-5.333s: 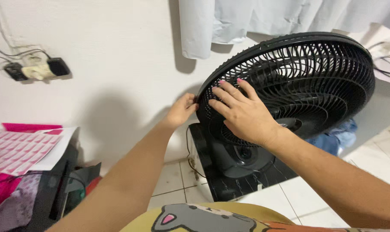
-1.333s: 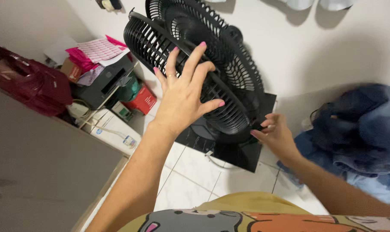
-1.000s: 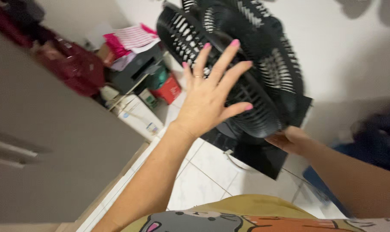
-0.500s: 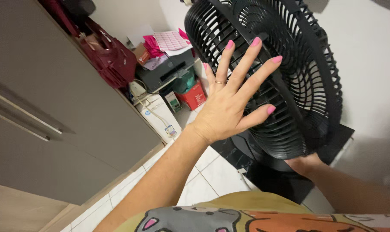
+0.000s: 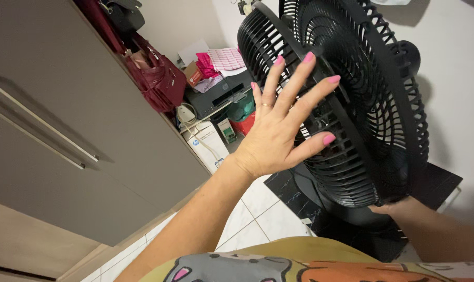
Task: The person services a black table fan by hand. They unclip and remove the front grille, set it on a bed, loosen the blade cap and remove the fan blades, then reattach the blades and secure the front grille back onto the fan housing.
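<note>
A black electric fan [image 5: 372, 104] with a round grille stands on a black square base [image 5: 435, 188] on the tiled floor. My left hand [image 5: 284, 125] is spread flat against the front grille, fingers apart, pink nails showing, gripping nothing. My right hand [image 5: 399, 209] reaches under the fan head near its neck; most of it is hidden behind the grille, so its grip cannot be made out.
A grey wardrobe [image 5: 64, 136] with long bar handles fills the left. A dark red bag [image 5: 156, 78] hangs beside it. Behind are a grey printer [image 5: 216, 94] with pink papers, a white box [image 5: 205, 143] and a white wall.
The view has swung left and nearer to the fan. My left hand stays spread on the grille. My right hand has slid from the base's side to beneath the fan head.
</note>
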Demonstrator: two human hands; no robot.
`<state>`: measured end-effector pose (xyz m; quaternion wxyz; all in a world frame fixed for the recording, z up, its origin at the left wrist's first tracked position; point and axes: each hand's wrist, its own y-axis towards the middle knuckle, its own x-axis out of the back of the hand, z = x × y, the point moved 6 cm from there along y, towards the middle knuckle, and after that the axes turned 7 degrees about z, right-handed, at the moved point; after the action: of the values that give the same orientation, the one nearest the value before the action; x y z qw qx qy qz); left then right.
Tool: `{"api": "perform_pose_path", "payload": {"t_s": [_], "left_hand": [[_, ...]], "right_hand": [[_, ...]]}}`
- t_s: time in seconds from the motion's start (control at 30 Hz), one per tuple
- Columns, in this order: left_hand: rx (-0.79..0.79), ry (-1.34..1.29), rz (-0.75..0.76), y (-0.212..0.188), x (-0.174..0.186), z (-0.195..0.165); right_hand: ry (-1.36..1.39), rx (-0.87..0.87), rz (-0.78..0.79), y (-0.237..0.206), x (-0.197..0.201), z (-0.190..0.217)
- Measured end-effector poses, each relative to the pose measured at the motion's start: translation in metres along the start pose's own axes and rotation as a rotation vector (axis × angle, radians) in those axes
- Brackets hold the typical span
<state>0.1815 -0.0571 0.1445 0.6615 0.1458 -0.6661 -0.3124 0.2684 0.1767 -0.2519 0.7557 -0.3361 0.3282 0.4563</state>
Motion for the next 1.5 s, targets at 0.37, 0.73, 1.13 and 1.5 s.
{"api": "perform_pose_path", "payload": {"t_s": [0.37,0.73,1.13,1.5], "left_hand": [[-0.002,-0.080,-0.044,-0.007,0.015,0.008],[0.240,-0.377,-0.108,-0.057,0.051,0.103],[0.102,-0.749,-0.160,-0.029,-0.037,0.293],[-0.025,-0.981,-0.279,0.003,-0.016,0.229]], "right_hand": [[0.352,-0.189,0.594,-0.008,-0.059,-0.045],[-0.156,-0.284,-0.551,0.007,-0.015,-0.064],[-0.101,0.641,-0.527,-0.046,-0.136,-0.028],[-0.873,1.414,-1.333,-0.204,-0.318,-0.052]]}}
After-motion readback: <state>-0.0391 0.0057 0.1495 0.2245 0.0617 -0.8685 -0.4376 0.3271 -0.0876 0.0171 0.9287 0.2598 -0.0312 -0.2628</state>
